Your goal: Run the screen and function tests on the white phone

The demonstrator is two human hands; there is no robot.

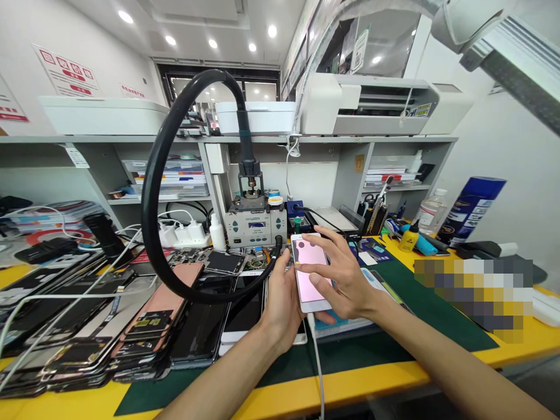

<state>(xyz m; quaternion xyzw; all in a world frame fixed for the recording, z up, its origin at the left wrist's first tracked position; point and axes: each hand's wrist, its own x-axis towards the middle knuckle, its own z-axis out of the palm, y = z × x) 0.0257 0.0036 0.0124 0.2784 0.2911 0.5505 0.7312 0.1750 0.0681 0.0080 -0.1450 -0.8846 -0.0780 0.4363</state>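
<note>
My left grip (280,297) is closed around one white phone (310,291), held above the green mat (441,309), its lit screen pink with dark blots near the top. My right grip (347,271) is spread wide over that screen; whether my fingertips touch it, I cannot tell. One white cable (318,364) is plugged into the phone's lower end. Left of me on the yellow desk (371,382) lie phone parts (153,312), too overlapped to count. Behind the phone, the station (254,227) has a front panel too small to read and one looping black hose (154,192). I count one yellow bottle (409,239), one clear bottle (431,213) and one blue can (472,210), its white lettering illegible, at my right. Farther off, two white boxes (105,116) and one printer (319,108) top the shelf (380,140); a poster (65,73) carries red Chinese characters, and five round lights (213,44) shine overhead.
</note>
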